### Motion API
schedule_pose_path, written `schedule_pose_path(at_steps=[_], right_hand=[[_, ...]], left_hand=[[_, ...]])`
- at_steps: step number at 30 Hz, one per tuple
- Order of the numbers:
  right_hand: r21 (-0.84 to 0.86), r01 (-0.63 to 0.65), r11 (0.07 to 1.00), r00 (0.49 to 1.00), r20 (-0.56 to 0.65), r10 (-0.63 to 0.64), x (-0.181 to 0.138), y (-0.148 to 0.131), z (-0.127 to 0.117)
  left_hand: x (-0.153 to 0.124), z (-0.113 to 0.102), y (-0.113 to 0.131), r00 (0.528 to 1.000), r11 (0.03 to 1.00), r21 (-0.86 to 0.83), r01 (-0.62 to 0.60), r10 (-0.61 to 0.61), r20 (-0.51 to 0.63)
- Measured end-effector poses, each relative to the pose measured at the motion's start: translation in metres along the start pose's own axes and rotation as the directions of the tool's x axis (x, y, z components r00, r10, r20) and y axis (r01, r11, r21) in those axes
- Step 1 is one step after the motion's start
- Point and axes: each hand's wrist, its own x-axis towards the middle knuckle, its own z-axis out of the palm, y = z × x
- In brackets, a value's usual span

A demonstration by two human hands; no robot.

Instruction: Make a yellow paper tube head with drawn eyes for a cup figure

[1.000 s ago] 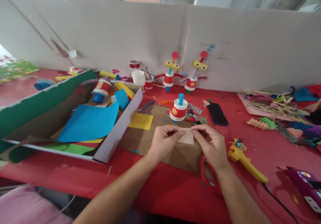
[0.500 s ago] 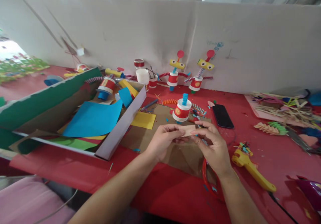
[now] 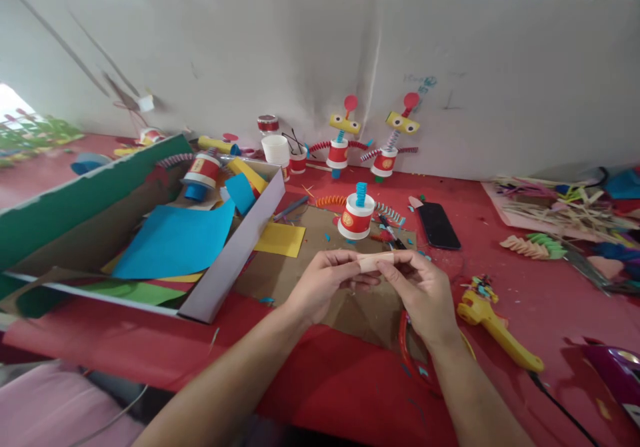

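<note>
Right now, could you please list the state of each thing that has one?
Cream paper strip: held by left hand and right hand.
Red-and-white paper-cup body: upright, headless.
Two yellow-headed paper-cup figures: upright.
Green-and-white cardboard box: open.
Black rectangular phone: screen dark.
Yellow plastic corded tool: lying down, power unclear.

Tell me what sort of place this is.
Probably a craft workspace: two cup figures with eyes stand near the wall, coloured paper lies in an open box, and what looks like a yellow glue gun lies on the right.
</note>
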Motion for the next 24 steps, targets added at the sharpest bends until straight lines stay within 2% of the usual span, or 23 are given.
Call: schedule_pose_path(at_steps=[7,13,19,24], right_hand=[[-0.013,-0.025,1.000,0.999,-0.039,0.024,0.0003,-0.0008,0.0030],[-0.033,-0.030,0.999,0.997,-0.065,0.027,0.0006,0.0008,0.0045],[-0.056,-0.025,0.998,0.999,-0.037,0.022,-0.0002,-0.0007,0.0053],[0.020,-0.009,1.000,0.993,-0.118,0.011,0.0002,0.0036,0.0078]], left_hand=[[-0.0005,0.0005,-0.0013,1.000,1.000,0.007,-0.019,0.018,0.014],[-0.0013,0.0035,-0.0031,0.995,0.996,-0.010,-0.085,0.085,0.046],[-0.0006,0.0088,-0.0066,0.992,0.992,0.065,-0.110,0.114,-0.061],[0.0004,0.0089,-0.0065,0.987,0.990,0.113,-0.089,0.103,-0.120]])
